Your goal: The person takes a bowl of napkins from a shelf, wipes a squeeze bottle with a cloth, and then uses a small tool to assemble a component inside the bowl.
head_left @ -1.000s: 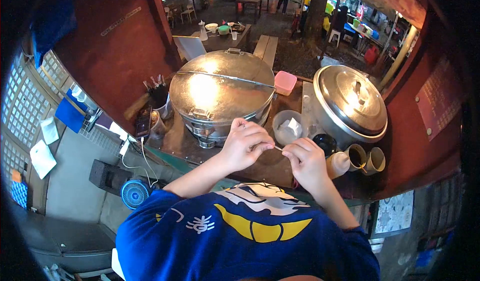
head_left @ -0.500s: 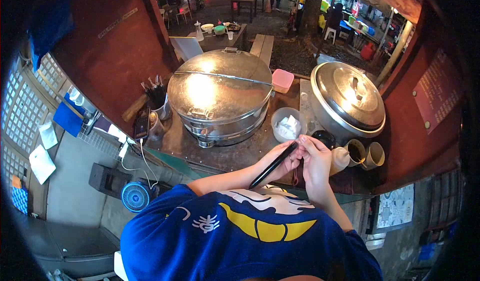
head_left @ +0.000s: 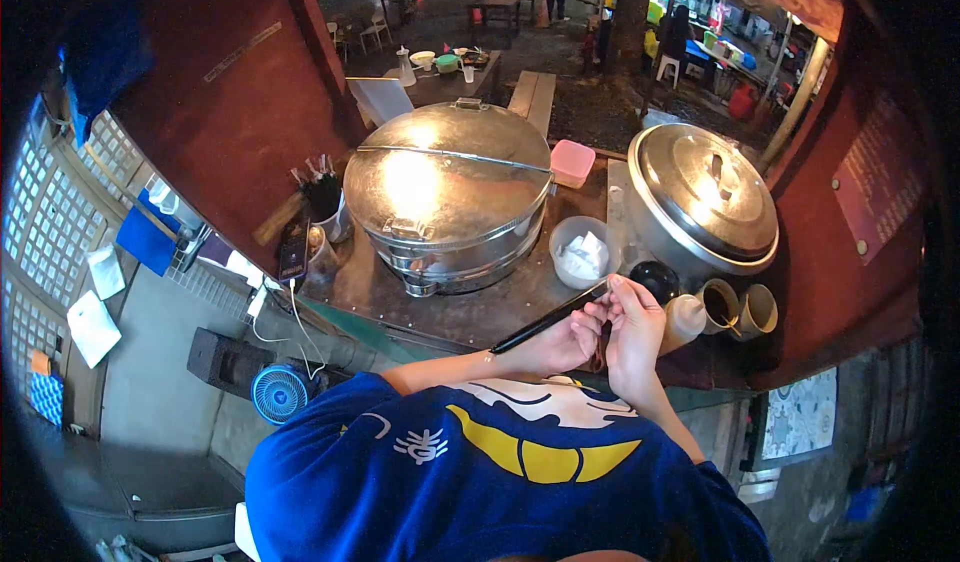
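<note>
A long, slim black stick-like item (head_left: pixel 545 324) slants across my left hand (head_left: pixel 572 340), its far end up by my fingertips. Curled fingers of that hand close around its upper part. Thumb and forefinger of my right hand (head_left: pixel 636 320) pinch at the same upper end. Just beyond my hands stands a translucent bowl (head_left: pixel 562 262) with crumpled white tissue (head_left: pixel 585 254) in it. A squeeze bottle (head_left: pixel 684 322) is close beside my right hand, and a round black object (head_left: pixel 655 280) sits behind it.
A large round metal steamer (head_left: pixel 450 177) stands on the counter, with a lidded pot (head_left: pixel 705 197) at the right. Two cups (head_left: pixel 757 310) stand by the bottle. On the left are a cup of black utensils (head_left: pixel 322 197) and a phone (head_left: pixel 293 252) on a cable. A pink container (head_left: pixel 572 162) is behind.
The black item has swung to a flatter slant, its lower end rising from near my shirt to over my left wrist. My right hand's pinch has risen slightly. The view has shifted a little.
</note>
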Tool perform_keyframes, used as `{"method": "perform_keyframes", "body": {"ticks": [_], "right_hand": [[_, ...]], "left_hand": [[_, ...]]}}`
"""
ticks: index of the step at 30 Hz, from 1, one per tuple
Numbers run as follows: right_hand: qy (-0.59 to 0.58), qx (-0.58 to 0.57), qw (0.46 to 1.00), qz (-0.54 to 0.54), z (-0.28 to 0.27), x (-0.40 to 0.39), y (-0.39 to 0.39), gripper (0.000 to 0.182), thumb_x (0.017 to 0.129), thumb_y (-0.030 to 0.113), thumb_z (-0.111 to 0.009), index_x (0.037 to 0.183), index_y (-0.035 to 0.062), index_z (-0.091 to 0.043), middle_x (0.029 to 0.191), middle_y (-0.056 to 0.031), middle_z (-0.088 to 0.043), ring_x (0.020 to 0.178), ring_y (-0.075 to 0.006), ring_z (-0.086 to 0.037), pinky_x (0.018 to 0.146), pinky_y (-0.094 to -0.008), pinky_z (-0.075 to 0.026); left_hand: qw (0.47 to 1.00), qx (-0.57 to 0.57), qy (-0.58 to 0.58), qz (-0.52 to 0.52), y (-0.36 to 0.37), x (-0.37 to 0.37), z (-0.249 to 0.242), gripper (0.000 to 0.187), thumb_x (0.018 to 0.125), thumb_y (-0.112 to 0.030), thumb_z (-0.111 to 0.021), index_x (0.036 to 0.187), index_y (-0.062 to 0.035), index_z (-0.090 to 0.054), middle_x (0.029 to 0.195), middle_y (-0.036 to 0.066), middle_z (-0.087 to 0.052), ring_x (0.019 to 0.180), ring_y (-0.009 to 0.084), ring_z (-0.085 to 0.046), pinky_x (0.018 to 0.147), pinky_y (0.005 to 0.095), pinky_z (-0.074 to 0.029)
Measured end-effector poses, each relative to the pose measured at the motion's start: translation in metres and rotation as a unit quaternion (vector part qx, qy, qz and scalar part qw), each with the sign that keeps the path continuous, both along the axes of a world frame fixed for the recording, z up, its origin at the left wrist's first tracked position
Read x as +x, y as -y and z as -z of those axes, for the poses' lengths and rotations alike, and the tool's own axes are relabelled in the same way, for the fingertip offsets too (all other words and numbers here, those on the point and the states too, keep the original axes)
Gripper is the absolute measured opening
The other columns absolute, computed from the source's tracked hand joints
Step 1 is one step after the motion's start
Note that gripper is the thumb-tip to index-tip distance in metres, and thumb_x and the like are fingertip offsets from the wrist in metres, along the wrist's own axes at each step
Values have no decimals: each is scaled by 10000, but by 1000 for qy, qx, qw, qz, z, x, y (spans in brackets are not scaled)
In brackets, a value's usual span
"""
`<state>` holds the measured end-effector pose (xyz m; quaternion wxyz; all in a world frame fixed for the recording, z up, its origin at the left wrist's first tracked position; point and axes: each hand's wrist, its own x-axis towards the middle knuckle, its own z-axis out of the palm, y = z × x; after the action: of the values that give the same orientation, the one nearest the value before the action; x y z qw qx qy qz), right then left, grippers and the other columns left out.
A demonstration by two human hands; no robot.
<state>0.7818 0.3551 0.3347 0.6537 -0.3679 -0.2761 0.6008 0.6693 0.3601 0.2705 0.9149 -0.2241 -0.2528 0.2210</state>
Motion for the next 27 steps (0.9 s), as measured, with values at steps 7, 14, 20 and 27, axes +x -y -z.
{"method": "perform_keyframes", "body": {"ticks": [7, 14, 20, 27], "right_hand": [[1, 18, 1000, 15, 4, -14, -6, 88, 867, 77, -675, 867, -11, -680, 713, -33, -611, 650, -91, -554, 615, -207, -453], [146, 56, 986, 59, 12, -18, -9, 76, 838, 31, -678, 803, -35, -691, 718, -33, -603, 651, -89, -538, 598, -219, -417], [287, 137, 942, 110, 36, -16, -19, 63, 794, 21, -711, 754, -23, -689, 688, -45, -588, 617, -97, -532, 568, -234, -410], [472, 219, 835, 178, 33, -18, -23, 68, 727, 40, -738, 705, 30, -674, 635, -59, -577, 567, -162, -545, 549, -302, -407]], "left_hand": [[989, -132, -63, -6, 10, -23, -32, 207, 967, -55, -411, 1100, 62, -518, 718, 37, -508, 502, 103, -435, 493, 227, -407], [987, 4, -154, -50, -3, -13, -10, 195, 1004, -194, -466, 947, -28, -552, 680, -15, -519, 480, 61, -449, 430, 177, -373], [814, 118, -531, -203, -2, -17, -11, 158, 970, -216, -558, 907, -72, -580, 655, -33, -527, 510, 42, -486, 437, 165, -379], [190, 400, -756, -483, -5, -21, -18, 64, 866, -86, -643, 907, -45, -616, 763, 35, -576, 619, 117, -552, 529, 240, -440]]}}
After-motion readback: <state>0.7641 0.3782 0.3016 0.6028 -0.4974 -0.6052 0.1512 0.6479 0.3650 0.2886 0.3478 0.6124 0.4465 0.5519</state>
